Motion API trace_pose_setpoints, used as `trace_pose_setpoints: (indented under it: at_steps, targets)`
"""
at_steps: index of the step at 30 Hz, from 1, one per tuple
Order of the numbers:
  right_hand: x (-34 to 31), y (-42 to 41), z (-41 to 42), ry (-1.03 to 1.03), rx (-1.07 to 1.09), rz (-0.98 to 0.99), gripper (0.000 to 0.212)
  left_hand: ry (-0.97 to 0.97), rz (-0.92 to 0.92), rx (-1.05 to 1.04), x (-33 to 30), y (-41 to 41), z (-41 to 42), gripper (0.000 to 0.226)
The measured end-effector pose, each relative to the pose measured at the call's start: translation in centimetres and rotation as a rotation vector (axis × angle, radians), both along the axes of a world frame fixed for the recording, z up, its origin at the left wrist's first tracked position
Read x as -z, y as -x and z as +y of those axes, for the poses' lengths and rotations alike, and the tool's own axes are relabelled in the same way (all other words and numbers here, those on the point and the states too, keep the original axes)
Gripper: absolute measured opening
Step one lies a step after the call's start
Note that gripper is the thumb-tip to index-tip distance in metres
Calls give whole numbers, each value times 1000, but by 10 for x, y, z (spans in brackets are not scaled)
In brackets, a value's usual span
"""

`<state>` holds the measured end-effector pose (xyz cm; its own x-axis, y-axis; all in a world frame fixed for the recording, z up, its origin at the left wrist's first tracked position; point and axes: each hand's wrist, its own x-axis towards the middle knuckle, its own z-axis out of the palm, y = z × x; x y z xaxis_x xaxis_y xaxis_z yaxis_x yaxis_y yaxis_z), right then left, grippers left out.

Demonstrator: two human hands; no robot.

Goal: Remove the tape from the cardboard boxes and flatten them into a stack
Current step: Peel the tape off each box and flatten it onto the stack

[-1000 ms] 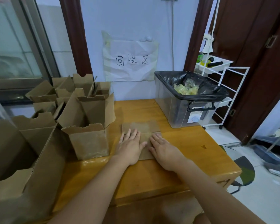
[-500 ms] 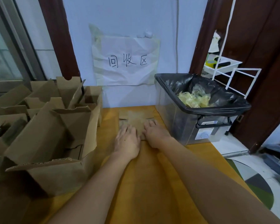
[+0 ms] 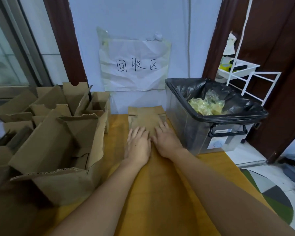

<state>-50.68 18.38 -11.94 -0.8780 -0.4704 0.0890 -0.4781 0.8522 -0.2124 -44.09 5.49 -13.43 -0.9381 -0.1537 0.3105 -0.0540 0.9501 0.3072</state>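
I saw the wooden desk (image 3: 160, 193) carrying a cluster of open cardboard boxes (image 3: 58, 142) on its left side. A clear bin (image 3: 203, 130) lined with a black bag stood at the right, holding crumpled yellowish tape (image 3: 205, 106). Between them, against the wall, lay 1 flattened box (image 3: 146, 118). My left hand (image 3: 138, 145) and right hand (image 3: 166, 139) pressed flat on it, fingers spread, gripping nothing.

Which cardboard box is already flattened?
The flattened box under both hands, beside the bin; the open boxes on the left stand upright.
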Motion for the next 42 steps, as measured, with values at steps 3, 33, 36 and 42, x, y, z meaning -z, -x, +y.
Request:
trace_pose_setpoints:
  at_steps: [3, 33, 36, 42]
  targets:
    - [-14, -20, 6, 11, -7, 49, 53, -61, -28, -1, -10, -25, 6, 51]
    - [-72, -295, -6, 266, -212, -32, 66, -284, 189, -114, -78, -349, -25, 62]
    - [-71, -299, -18, 316, -214, -67, 71, -378, 175, -207, -66, -350, -33, 71]
    - [-61, -294, -46, 431, -178, -222, 87, -653, 111, -273, -52, -327, -51, 91]
